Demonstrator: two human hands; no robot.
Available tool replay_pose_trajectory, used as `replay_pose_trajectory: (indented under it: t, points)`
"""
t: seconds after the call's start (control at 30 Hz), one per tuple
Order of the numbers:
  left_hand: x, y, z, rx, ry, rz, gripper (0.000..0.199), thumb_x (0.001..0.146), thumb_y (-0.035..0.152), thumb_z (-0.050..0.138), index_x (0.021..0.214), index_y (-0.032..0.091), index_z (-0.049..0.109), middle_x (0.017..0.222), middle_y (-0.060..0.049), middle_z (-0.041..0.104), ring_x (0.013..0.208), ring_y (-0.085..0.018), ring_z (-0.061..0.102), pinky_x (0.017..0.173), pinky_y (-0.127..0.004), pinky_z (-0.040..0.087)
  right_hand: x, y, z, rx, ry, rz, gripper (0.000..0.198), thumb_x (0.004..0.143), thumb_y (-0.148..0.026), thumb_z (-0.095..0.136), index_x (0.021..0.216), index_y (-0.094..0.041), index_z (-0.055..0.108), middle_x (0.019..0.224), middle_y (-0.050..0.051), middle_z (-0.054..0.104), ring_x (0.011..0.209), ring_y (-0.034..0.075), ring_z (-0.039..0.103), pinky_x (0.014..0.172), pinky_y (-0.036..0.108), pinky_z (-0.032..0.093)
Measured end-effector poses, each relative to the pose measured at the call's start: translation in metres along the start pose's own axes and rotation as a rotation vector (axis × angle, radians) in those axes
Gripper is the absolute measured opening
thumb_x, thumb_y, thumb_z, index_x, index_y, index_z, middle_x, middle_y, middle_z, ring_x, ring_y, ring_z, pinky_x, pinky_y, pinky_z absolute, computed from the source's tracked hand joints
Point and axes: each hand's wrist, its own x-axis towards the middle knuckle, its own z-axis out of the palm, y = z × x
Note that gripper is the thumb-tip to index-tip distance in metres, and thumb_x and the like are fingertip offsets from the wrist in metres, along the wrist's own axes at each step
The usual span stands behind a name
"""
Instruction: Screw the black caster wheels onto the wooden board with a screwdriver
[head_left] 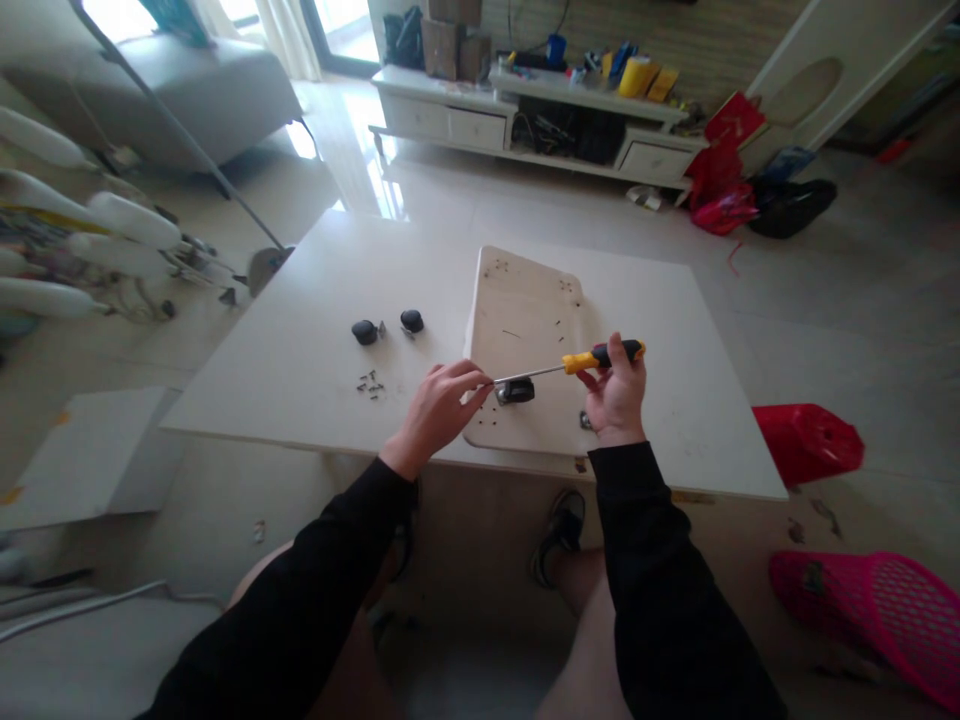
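Note:
My right hand [616, 395] grips a yellow and black screwdriver [581, 362] by its handle, the shaft pointing left. At the screwdriver's tip, the fingers of my left hand [448, 400] are pinched together; whatever is between them, perhaps a small screw, is too small to make out. Below the shaft, a black caster wheel [519, 391] rests on a beige rectangular panel [525, 320] with small holes near its corners. Partly hidden by my right wrist is another metal caster part [585, 420]. Two loose casters [365, 332] and several screws [370, 385] lie to the left.
The panel lies on a white table [315, 300]. A red bin [814, 440] and a pink mesh basket [885, 610] stand on the floor at the right. To the left is a white box [97, 455]. A cluttered low TV cabinet [450, 125] stands behind.

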Motion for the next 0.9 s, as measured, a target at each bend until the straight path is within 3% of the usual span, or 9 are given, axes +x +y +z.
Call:
replay_pose_trajectory:
  t: [0.1,0.23,0.43,0.53,0.63,0.7,0.9]
  points:
    - [0.000,0.004,0.000,-0.018,-0.006,0.007,0.015,0.105,0.027,0.063,0.099,0.021,0.076,0.101,-0.004,0.078,0.092,-0.018,0.072,0.087,-0.035,0.047,-0.005,0.001,-0.002,-0.016,0.017,0.010,0.066,0.062,-0.072,0.086,0.097,-0.025,0.056,0.082,-0.006,0.067,0.071,0.010,0.068,0.051,0.019,0.055]
    - [0.005,0.006,0.004,-0.056,0.010,0.003,0.016,0.106,0.026,0.061,0.099,0.020,0.074,0.100,-0.004,0.077,0.091,-0.018,0.070,0.086,-0.035,0.048,-0.006,-0.002,-0.006,0.044,-0.004,0.019,0.053,0.071,-0.064,0.078,0.099,-0.025,0.055,0.084,-0.004,0.068,0.078,0.013,0.071,0.058,0.022,0.060]
    - [0.017,0.004,0.012,-0.108,-0.040,-0.022,0.019,0.106,0.030,0.059,0.099,0.021,0.075,0.101,-0.006,0.076,0.092,-0.019,0.071,0.087,-0.036,0.051,-0.002,-0.012,-0.008,-0.036,0.023,-0.099,0.055,0.067,-0.059,0.085,0.099,-0.029,0.053,0.083,-0.009,0.060,0.071,0.011,0.069,0.053,0.025,0.062]
    - [0.021,0.004,0.018,-0.146,-0.053,-0.056,0.015,0.102,0.031,0.066,0.111,0.021,0.073,0.108,-0.007,0.076,0.096,-0.021,0.072,0.090,-0.038,0.054,0.002,-0.016,-0.009,-0.041,0.052,-0.141,0.053,0.070,-0.059,0.083,0.100,-0.029,0.053,0.085,-0.008,0.058,0.072,0.011,0.069,0.052,0.025,0.063]
    - [0.021,0.004,0.026,-0.193,-0.071,-0.114,0.043,0.090,0.025,0.080,0.129,0.020,0.064,0.122,-0.010,0.074,0.112,-0.025,0.071,0.099,-0.042,0.056,0.007,-0.020,-0.013,-0.032,0.098,-0.168,0.050,0.073,-0.059,0.080,0.102,-0.029,0.053,0.087,-0.008,0.059,0.071,0.010,0.070,0.052,0.024,0.062]
    - [0.020,0.005,0.034,-0.191,-0.121,-0.129,0.051,0.086,0.020,0.082,0.132,0.019,0.061,0.130,-0.012,0.073,0.122,-0.028,0.068,0.106,-0.047,0.055,0.010,-0.022,-0.017,-0.029,0.136,-0.178,0.048,0.073,-0.059,0.079,0.102,-0.030,0.053,0.088,-0.008,0.060,0.071,0.010,0.070,0.053,0.024,0.062]
    - [0.015,0.004,0.047,-0.200,-0.152,-0.131,0.039,0.090,0.014,0.075,0.127,0.021,0.063,0.123,-0.011,0.075,0.116,-0.028,0.071,0.102,-0.047,0.057,0.010,-0.026,-0.029,0.041,0.194,-0.123,0.050,0.070,-0.060,0.079,0.101,-0.028,0.055,0.089,-0.007,0.061,0.071,0.010,0.069,0.058,0.025,0.063]
